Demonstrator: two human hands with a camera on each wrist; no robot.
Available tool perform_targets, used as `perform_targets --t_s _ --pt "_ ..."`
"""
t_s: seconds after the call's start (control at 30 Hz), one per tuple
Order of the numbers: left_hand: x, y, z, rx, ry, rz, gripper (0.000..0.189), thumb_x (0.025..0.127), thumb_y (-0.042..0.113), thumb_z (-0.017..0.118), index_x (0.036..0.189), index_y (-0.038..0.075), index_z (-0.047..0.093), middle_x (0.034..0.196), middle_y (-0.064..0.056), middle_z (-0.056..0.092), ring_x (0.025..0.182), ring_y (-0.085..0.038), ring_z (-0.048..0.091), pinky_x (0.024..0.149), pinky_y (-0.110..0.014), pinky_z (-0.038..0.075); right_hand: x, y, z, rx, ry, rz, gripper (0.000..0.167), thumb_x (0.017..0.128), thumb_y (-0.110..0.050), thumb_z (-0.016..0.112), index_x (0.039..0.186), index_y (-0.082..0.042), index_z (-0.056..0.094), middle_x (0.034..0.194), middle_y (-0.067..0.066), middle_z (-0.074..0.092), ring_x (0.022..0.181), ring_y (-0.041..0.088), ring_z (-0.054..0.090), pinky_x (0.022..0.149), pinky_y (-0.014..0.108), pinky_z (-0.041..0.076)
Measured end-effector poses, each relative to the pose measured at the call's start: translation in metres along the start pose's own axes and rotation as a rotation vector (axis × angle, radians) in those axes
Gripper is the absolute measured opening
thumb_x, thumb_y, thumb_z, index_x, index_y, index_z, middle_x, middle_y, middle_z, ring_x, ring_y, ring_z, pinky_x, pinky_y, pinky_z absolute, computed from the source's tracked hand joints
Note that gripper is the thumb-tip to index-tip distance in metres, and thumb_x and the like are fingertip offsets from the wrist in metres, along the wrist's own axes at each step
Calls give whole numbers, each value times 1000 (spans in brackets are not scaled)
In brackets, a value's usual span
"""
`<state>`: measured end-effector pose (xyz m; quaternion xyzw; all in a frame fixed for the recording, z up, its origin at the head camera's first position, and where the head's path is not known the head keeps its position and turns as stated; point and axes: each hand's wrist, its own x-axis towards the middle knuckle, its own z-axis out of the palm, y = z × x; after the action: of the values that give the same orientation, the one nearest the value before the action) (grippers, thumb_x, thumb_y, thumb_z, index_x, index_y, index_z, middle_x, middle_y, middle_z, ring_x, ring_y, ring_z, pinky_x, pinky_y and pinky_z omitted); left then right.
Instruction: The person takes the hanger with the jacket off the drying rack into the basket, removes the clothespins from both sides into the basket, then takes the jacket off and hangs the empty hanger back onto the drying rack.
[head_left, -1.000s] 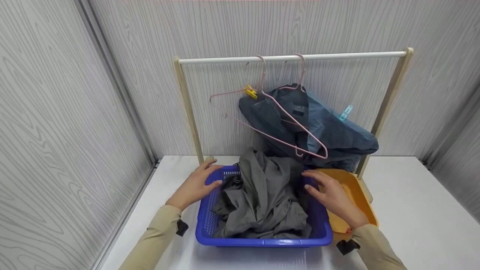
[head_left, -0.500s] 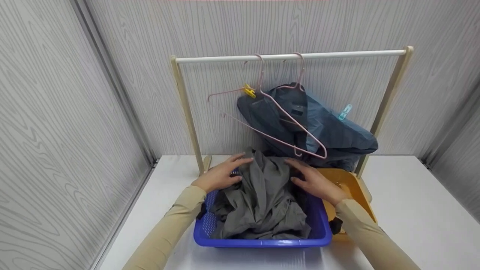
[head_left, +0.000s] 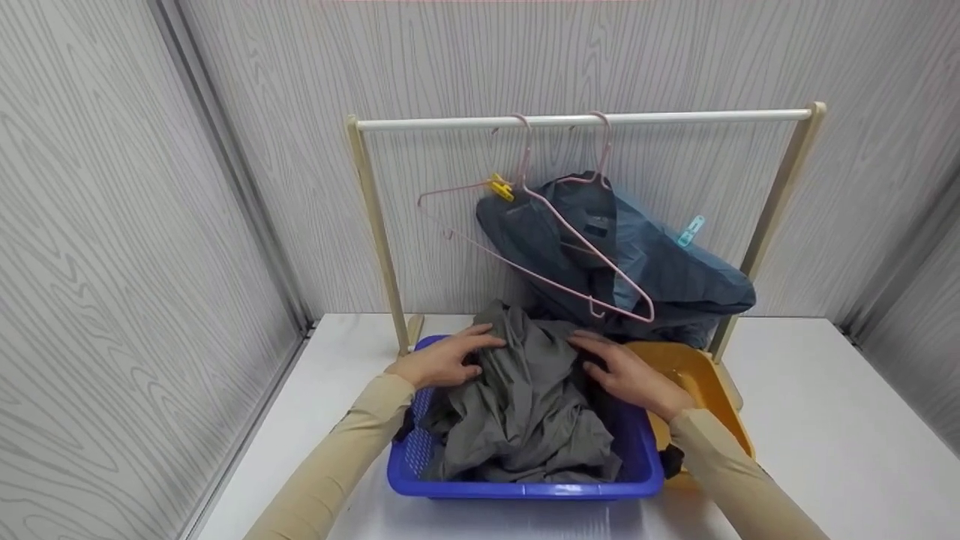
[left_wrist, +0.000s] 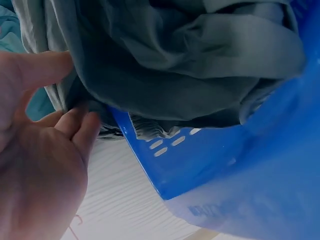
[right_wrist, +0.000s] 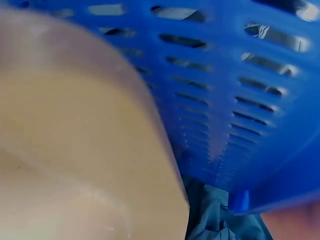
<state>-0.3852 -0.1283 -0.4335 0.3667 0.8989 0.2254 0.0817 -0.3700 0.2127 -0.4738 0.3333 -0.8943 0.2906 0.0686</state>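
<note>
both hands are reaching into the lower middle of the head view, where a crumpled grey garment (head_left: 525, 427) is lying heaped inside a blue basket (head_left: 525, 491), its upper end rising against the far rim. the left hand (head_left: 442, 361) is coming in from the left of the heap, its fingers stretching long and relaxed, the thumb standing apart, and in the left wrist view i'm seeing the fingertips touching the cloth, with a ribbed edge (left_wrist: 146, 127) showing beside the basket wall. the right hand (head_left: 630, 379) is lying at the heap's right side, fingers extending loosely with the thumb held away; whether the tips are pressing on the cloth, i'm not able to tell. the right wrist view is mostly showing the basket's slotted wall and a blurred tan surface. tan sleeves (head_left: 330, 454) are covering both forearms. an orange basin (head_left: 720, 390) is sitting just right of the basket on the white table (head_left: 810, 405). above, a white rail (head_left: 712, 117) is carrying a pink hanger (head_left: 589, 244) with a yellow clip (head_left: 502, 187) and, to its right, another hanger that's holding a dark blue jacket (head_left: 667, 259) with a light blue clip (head_left: 691, 231) on its shoulder.
</note>
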Motion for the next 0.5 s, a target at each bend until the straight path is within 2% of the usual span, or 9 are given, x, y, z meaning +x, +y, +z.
perform_targets --t_s 0.23,0.5 --pt "-9 -2 -5 19 60 8 49 97 4 57 144 15 50 159 -11 25 143 -31 27 110 -45 31 -4 -11 -4 18 10 5 51 100 -5 53 149 -16 44 153 4 38 140 23 35 111 46 30" --pt "-24 -4 -10 -5 159 58 47 95 6 60 140 12 53 159 -11 26 142 -30 31 110 -44 32 -11 -22 -8 37 9 -23 53 101 -6 53 150 -20 42 155 -2 36 140 20 34 111 46 29"
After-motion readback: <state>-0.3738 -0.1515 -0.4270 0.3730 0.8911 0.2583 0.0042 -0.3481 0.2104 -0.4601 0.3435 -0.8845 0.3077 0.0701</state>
